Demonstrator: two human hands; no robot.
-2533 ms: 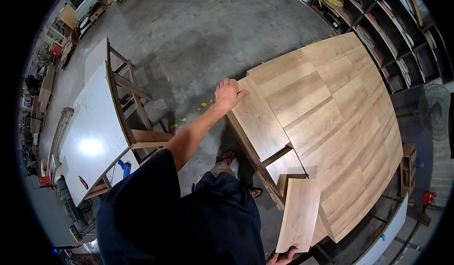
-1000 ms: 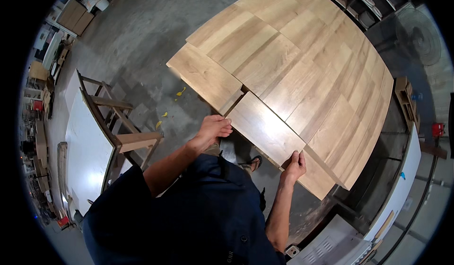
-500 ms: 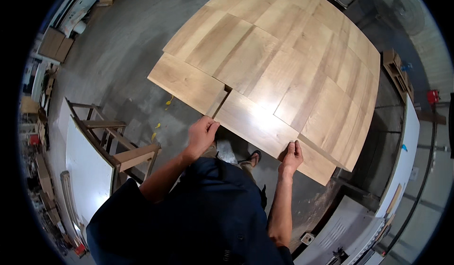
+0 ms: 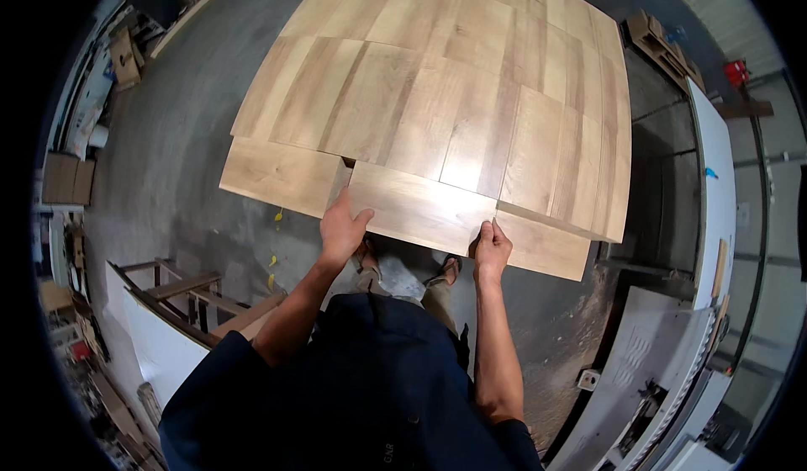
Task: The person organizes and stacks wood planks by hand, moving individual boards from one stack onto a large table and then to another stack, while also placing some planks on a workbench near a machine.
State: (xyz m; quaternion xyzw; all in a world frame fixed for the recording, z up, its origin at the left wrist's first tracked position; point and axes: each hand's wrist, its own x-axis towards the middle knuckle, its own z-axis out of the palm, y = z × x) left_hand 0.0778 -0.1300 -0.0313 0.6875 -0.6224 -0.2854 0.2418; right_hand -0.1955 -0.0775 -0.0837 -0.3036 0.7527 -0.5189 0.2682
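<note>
A pale wood-grain panel (image 4: 420, 208) juts toward me from under a broad layer of similar panels (image 4: 454, 84). My left hand (image 4: 343, 227) grips its left end. The fingers reach into the narrow dark gap beside it, and the thumb lies at its front left corner. My right hand (image 4: 493, 251) pinches the front edge close to the right end, fingertips on top. Another jutting panel (image 4: 282, 168) lies left of the gap, and a third jutting panel (image 4: 542, 246) sits at the right.
A white board on a wooden frame (image 4: 181, 320) stands at my lower left. To the right are an upright white board (image 4: 713, 193) and a grey metal cabinet (image 4: 630, 345). Cardboard boxes (image 4: 69, 178) line the left side, and yellow scraps (image 4: 271, 261) lie on the floor.
My left hand has shifted from the front left corner farther up the panel's end, its fingers now in the gap. My right hand stays near the right end. The whole view has turned slightly.
</note>
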